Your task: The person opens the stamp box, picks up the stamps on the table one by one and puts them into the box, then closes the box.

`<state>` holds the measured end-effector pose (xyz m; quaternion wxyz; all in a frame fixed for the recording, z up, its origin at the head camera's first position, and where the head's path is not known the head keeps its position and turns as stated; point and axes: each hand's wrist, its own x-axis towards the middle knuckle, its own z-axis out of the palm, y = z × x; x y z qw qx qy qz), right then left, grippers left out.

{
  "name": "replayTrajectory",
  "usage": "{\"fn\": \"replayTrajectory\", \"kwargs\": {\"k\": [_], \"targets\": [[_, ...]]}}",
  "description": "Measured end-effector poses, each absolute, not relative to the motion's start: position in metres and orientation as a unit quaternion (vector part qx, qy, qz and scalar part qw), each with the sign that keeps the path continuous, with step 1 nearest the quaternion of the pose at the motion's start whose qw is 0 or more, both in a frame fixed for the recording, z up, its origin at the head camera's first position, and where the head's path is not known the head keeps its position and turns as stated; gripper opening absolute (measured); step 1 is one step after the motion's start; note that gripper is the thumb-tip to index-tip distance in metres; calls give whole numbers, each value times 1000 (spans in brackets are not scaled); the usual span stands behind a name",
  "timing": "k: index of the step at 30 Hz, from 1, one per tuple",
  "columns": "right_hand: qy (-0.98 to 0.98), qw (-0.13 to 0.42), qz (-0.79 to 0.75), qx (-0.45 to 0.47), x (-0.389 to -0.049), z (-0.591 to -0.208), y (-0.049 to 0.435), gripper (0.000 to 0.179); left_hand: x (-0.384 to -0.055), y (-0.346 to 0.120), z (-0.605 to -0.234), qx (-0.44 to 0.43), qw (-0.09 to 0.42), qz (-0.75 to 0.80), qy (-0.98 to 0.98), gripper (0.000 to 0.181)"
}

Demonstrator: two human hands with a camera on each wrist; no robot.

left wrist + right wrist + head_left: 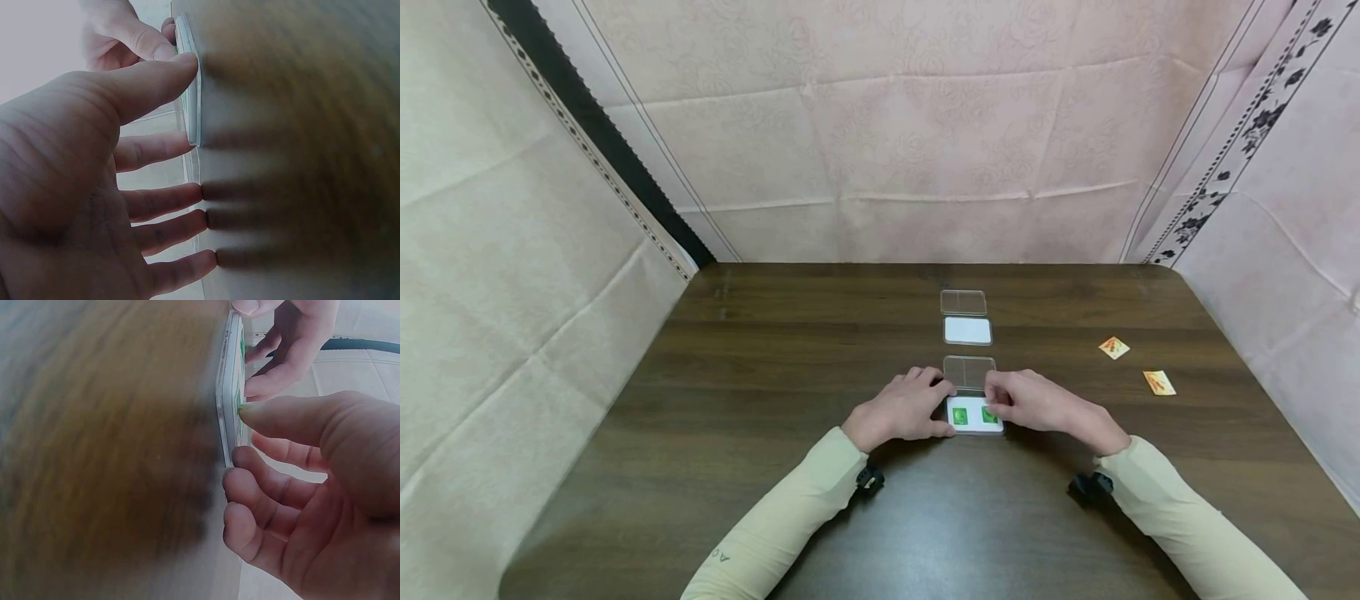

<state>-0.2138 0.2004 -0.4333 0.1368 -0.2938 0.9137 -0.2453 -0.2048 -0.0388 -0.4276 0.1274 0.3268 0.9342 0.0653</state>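
A small hinged clear plastic case lies opened out on the table, its white inner face toward me. Two small green picture squares lie on that face, a left one and a right one partly covered by fingers. My left hand holds the case at its left side, thumb at the near corner and index finger at the far one. The other left fingers touch the tabletop beside the lid. With curled fingers, my right hand has its thumb on the right green square at the case's right side.
Behind the case lies a second opened one, with a white face and clear lid. Two small orange-and-yellow picture squares, a far one and a nearer one, lie on the brown table at right. Pale cloth hangs around.
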Motion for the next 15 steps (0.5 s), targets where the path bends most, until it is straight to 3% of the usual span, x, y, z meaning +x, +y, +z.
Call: {"fn": "replayTrajectory", "kwargs": {"k": [15], "targets": [[914, 145, -241, -293, -212, -431, 204, 9, -205, -39, -429, 324, 129, 63, 935, 61]]}}
